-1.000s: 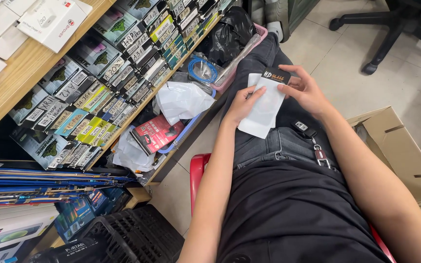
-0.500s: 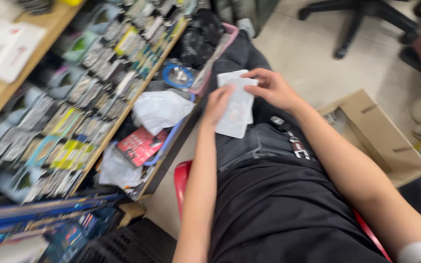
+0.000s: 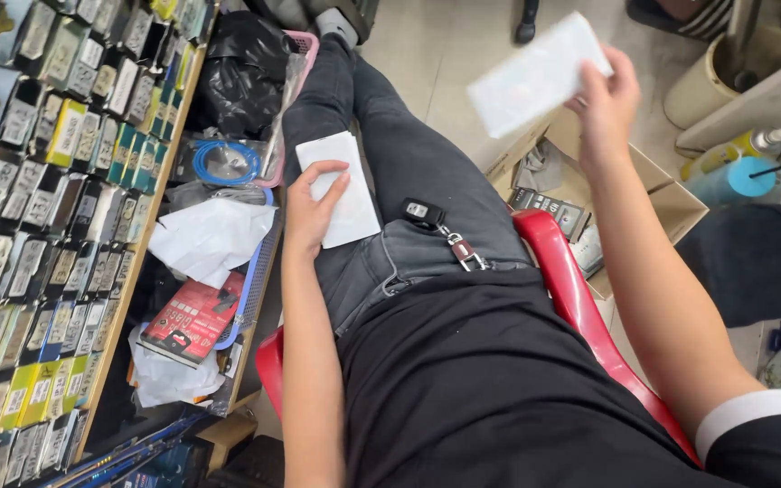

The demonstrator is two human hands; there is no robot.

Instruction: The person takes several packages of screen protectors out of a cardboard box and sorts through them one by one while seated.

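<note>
Our left hand (image 3: 314,206) lies flat on a white packet (image 3: 341,188) on the left thigh, centre of frame: palm down, fingers spread, pinning it rather than gripping. Our right hand (image 3: 603,95) is raised at upper right, fingers closed on a second white packet (image 3: 535,74), pinched at one end w/ the rest sticking out to the left; it's blurred, so no detail on it. Below that hand sits an open cardboard box (image 3: 671,194) w/ dark small boxes inside, just beside the red chair (image 3: 571,280). A key fob (image 3: 427,213) hangs at the pocket, near the lap packet. Left of the leg: a tray w/ a blue cable coil (image 3: 219,163), crumpled white bags (image 3: 205,239), a red booklet (image 3: 190,316). Far left, racks of small packaged goods (image 3: 38,181). To do this well, we'd say keep the lap packet pressed so it can't slide off the thigh, and hold the raised one firm but w/o creasing it.
</note>
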